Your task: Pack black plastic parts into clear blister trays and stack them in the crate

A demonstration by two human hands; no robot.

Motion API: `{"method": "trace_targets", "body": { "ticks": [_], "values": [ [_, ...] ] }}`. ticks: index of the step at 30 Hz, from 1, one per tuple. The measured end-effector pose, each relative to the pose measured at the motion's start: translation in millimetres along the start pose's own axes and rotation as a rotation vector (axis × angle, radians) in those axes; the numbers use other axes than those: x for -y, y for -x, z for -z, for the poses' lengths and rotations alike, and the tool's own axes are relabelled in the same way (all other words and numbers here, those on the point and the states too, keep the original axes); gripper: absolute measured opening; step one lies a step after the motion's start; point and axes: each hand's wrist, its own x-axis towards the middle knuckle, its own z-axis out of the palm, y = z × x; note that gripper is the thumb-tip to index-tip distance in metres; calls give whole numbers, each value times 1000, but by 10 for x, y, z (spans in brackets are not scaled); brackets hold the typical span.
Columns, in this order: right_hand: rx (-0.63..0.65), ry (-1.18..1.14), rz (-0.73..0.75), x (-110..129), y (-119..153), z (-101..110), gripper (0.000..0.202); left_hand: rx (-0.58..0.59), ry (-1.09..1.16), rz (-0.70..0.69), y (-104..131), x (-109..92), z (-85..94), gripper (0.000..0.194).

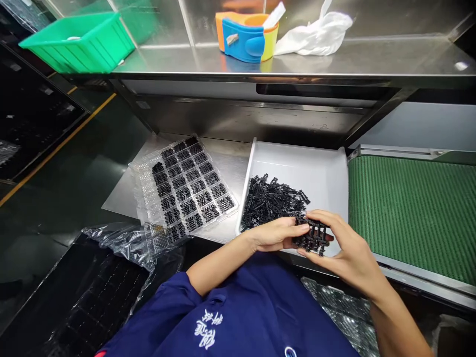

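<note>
Between my two hands is a stack of small black plastic parts (311, 236), above the front edge of a white tray (297, 153). The fingers of my left hand (277, 234) close on its left side, thumb on top. From the right, my right hand (344, 245) grips the same stack with thumb and fingers at its near and far sides. A loose heap of black plastic parts (269, 201) lies in the tray's left half. To the left, a clear blister tray (178, 186) holds rows of similar black parts in its pockets.
A green conveyor belt (412, 213) runs at the right. Above, a steel shelf (178, 60) carries a green bin (80, 44), an orange, blue and yellow tape dispenser (243, 42) and a white plastic bag (318, 35). Plastic-wrapped black trays (96, 297) lie at lower left.
</note>
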Motion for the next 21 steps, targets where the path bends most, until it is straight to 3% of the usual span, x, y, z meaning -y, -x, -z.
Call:
{"method": "trace_targets", "body": {
  "ticks": [4,12,21],
  "values": [
    [6,10,27,79,-83,-119,65,-15,-3,-13,172,-50,101,78],
    [39,-21,103,270,-272,-352,64,-75,9,43,410,-102,249,63],
    [-32,16,34,119,-127,-512,83,-246,108,22,273,-88,71,43]
  ]
}}
